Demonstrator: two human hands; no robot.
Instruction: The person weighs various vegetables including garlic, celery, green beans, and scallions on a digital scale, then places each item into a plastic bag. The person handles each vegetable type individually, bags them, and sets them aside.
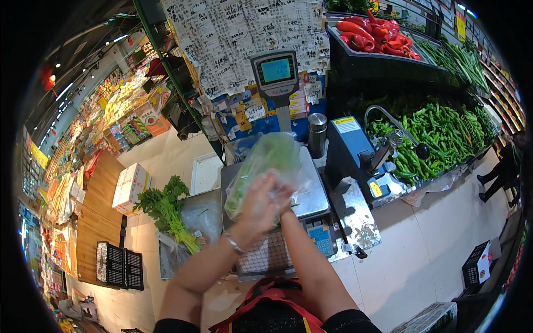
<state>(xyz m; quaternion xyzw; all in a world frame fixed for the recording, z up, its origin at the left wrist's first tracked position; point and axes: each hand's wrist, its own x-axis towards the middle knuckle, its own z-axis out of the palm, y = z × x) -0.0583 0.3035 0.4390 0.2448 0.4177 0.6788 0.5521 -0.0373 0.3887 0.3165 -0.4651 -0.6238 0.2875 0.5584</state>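
A clear plastic bag of green vegetables (266, 160) is over the steel platform of a weighing scale (314, 179); whether it rests there or hangs just above is unclear. My left hand (259, 204), with a silver bracelet at the wrist, grips the gathered near end of the bag. Close beside it, my right hand (283, 195) also holds the bunched plastic. Both hands are blurred, so their separate fingers are hard to make out. The scale's lit display (275, 70) stands on a post behind the bag, and its blue keypad (320, 240) sits at the near right.
A blue bag-sealing machine (354, 141) with a curved metal rod and a steel canister (317, 135) stand to the right. Celery (175, 212) lies on a metal tray at the left. Green chillies (441, 137) and red peppers (374, 33) fill the display beyond. A person (504, 166) stands far right.
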